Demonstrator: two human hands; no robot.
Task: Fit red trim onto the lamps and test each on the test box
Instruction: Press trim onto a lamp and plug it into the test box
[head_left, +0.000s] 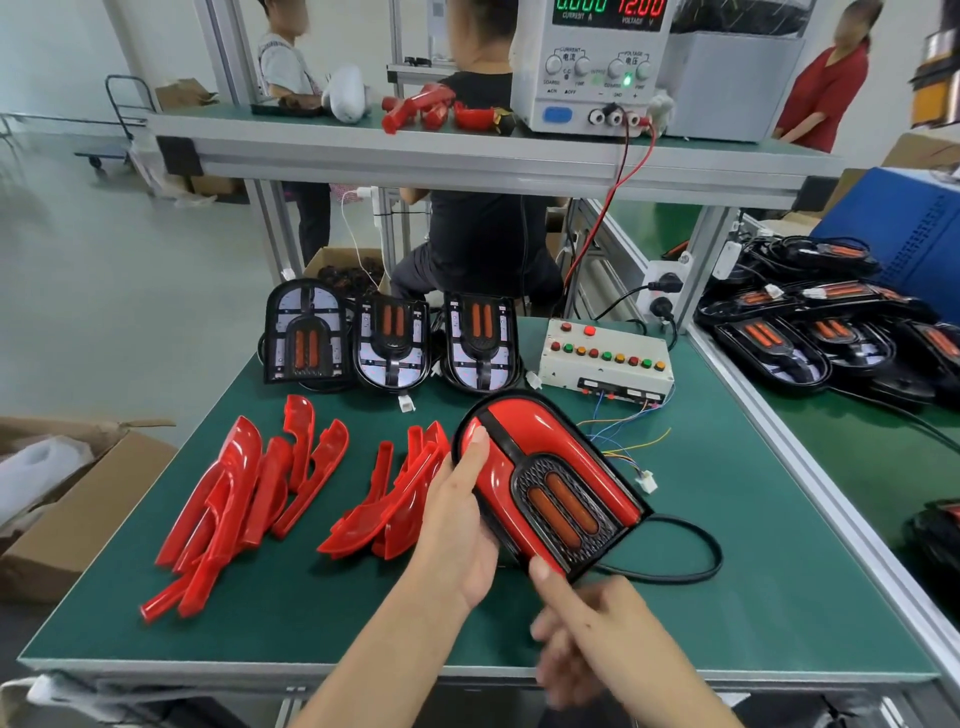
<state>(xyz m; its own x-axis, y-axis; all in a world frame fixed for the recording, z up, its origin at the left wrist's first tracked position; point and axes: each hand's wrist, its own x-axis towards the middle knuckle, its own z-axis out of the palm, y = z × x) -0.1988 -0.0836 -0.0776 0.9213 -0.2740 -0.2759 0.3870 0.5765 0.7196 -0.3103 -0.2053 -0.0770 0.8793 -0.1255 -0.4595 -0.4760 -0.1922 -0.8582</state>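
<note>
Right hand (587, 618) at 6 o'clock presses a thumb on the near corner of a red-trimmed lamp (550, 483), other fingers blurred; left hand (457, 519) grips its left edge w/ thumb on top. Test box (605, 361) sits at 12, spare trim pcs (244, 499) at 9.

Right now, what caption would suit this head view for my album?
Two hands press red trim onto a lamp beside the test box, with spare trim pieces nearby.
</note>
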